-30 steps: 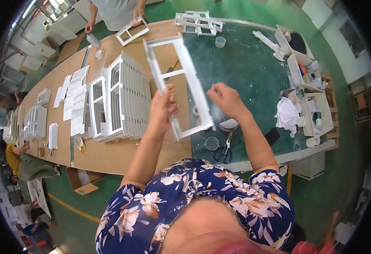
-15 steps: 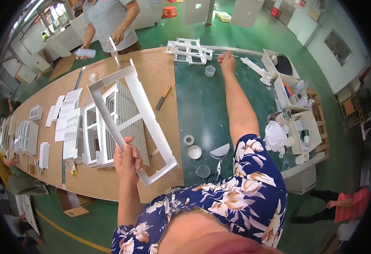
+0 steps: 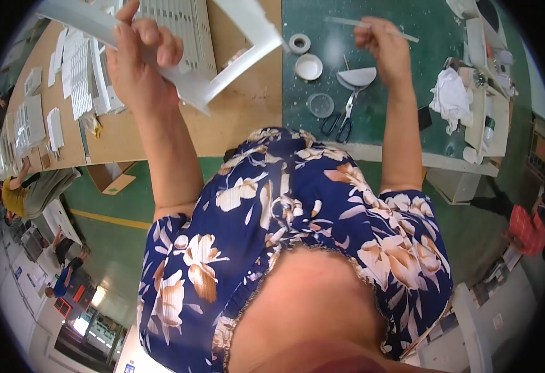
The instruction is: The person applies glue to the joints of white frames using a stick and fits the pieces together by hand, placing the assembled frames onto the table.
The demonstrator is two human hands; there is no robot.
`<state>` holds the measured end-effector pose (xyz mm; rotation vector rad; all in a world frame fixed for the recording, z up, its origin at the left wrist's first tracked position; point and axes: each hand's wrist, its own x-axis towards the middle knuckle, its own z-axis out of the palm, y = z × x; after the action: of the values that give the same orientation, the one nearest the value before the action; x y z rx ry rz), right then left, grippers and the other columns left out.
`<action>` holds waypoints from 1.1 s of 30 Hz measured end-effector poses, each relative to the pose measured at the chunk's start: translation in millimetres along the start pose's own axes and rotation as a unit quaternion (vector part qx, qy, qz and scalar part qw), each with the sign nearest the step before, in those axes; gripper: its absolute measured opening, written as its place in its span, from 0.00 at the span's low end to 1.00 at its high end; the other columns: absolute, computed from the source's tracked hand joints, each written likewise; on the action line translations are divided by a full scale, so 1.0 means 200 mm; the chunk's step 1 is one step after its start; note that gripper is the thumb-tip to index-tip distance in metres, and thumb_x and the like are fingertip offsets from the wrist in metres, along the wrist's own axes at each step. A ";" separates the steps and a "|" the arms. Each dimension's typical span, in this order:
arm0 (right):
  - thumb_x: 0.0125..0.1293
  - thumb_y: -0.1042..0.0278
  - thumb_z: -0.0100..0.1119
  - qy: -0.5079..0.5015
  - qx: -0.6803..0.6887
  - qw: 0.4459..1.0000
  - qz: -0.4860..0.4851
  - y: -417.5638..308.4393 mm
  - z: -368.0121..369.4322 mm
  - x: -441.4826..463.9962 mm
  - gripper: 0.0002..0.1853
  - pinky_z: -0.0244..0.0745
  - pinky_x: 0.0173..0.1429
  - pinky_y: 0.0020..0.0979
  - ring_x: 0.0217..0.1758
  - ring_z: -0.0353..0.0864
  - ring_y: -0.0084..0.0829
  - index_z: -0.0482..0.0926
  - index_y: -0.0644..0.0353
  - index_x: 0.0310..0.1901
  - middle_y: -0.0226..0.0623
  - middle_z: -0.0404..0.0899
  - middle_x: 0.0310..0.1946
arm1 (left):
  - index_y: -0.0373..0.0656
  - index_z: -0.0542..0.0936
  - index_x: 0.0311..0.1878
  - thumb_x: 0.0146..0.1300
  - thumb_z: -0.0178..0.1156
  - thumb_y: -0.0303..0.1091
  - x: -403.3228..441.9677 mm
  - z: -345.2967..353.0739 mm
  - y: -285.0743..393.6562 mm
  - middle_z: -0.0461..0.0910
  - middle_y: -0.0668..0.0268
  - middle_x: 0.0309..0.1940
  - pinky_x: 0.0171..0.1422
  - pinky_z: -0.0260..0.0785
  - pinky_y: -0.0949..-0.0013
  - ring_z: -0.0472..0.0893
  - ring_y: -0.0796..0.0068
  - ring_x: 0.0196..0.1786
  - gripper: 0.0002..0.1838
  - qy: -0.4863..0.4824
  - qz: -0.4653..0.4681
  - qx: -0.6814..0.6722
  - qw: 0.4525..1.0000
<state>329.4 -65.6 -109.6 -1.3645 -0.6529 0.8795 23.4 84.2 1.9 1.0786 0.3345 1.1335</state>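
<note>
My left hand holds a white rectangular frame by its long side, up at the top left; much of the frame is cut off by the view's edge. Between the fingers of my right hand is a thin whitish stick, raised over the green table surface. Below and between the hands lie a roll of tape, a small white dish, a clear round lid, a white half-round piece and scissors.
Stacked white frames stand beyond my left hand. On the right are a white cloth and bins with bottles. An open cardboard box sits below the table's edge. A person in red is at the far right; others are far left.
My right hand has come back from the table's far side with the stick in it. The frame in my left hand has moved up in view, and the camera has tilted down.
</note>
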 end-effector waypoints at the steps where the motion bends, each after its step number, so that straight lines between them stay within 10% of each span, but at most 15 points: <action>1: 0.72 0.60 0.48 0.014 -0.030 0.999 0.027 0.07 0.02 -0.10 0.16 0.76 0.39 0.25 0.33 0.79 0.23 0.77 0.67 0.43 0.37 0.81 0.33 | 0.39 0.68 0.58 0.73 0.46 0.40 0.01 -0.02 -0.02 0.70 0.73 0.27 0.27 0.56 0.76 0.63 0.84 0.22 0.18 0.002 -0.005 0.001 1.000; 7: 0.71 0.60 0.50 0.052 -0.212 0.975 0.037 0.50 0.11 -0.29 0.14 0.75 0.35 0.24 0.30 0.82 0.22 0.79 0.64 0.41 0.36 0.84 0.30 | 0.40 0.69 0.57 0.73 0.45 0.40 0.00 0.10 -0.09 0.70 0.75 0.23 0.20 0.56 0.82 0.64 0.85 0.17 0.16 0.061 0.010 -0.124 0.990; 10: 0.70 0.60 0.50 0.056 -0.278 0.958 0.031 0.59 0.15 -0.29 0.14 0.75 0.35 0.25 0.27 0.83 0.24 0.79 0.63 0.39 0.36 0.84 0.27 | 0.44 0.67 0.61 0.75 0.41 0.40 0.02 0.10 -0.18 0.69 0.75 0.25 0.20 0.61 0.78 0.67 0.82 0.19 0.17 -0.098 0.020 -0.574 0.813; 12: 0.69 0.60 0.51 0.050 -0.327 0.943 0.020 0.62 0.16 -0.29 0.13 0.75 0.33 0.26 0.26 0.83 0.26 0.78 0.62 0.39 0.35 0.83 0.26 | 0.44 0.66 0.62 0.75 0.41 0.39 0.00 0.08 -0.13 0.68 0.74 0.25 0.20 0.61 0.78 0.68 0.82 0.19 0.17 -0.100 0.059 -0.545 0.830; 14: 0.69 0.61 0.52 0.045 -0.330 0.943 0.015 0.63 0.19 -0.28 0.12 0.75 0.33 0.26 0.26 0.83 0.25 0.78 0.62 0.39 0.35 0.83 0.26 | 0.44 0.66 0.62 0.75 0.41 0.39 -0.06 0.10 -0.01 0.68 0.74 0.25 0.21 0.63 0.77 0.68 0.80 0.19 0.17 0.034 0.081 -0.126 0.988; 27: 0.69 0.62 0.52 0.026 -0.358 0.933 -0.001 0.66 0.21 -0.26 0.11 0.74 0.32 0.25 0.25 0.80 0.22 0.76 0.61 0.39 0.34 0.83 0.27 | 0.45 0.67 0.61 0.75 0.41 0.39 -0.09 0.08 0.08 0.69 0.73 0.25 0.19 0.62 0.76 0.67 0.80 0.17 0.17 0.060 0.106 -0.168 0.978; 33: 0.67 0.60 0.53 0.047 -0.367 0.929 0.008 0.66 0.21 -0.26 0.12 0.76 0.37 0.34 0.29 0.84 0.37 0.76 0.61 0.37 0.41 0.82 0.25 | 0.40 0.67 0.59 0.73 0.44 0.37 -0.08 0.12 0.12 0.70 0.71 0.25 0.18 0.60 0.77 0.68 0.81 0.16 0.16 0.151 0.024 -0.072 0.986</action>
<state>246.7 -89.3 -229.2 -2.0653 -0.9498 0.5863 19.8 58.4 28.6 0.7920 0.4582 1.3461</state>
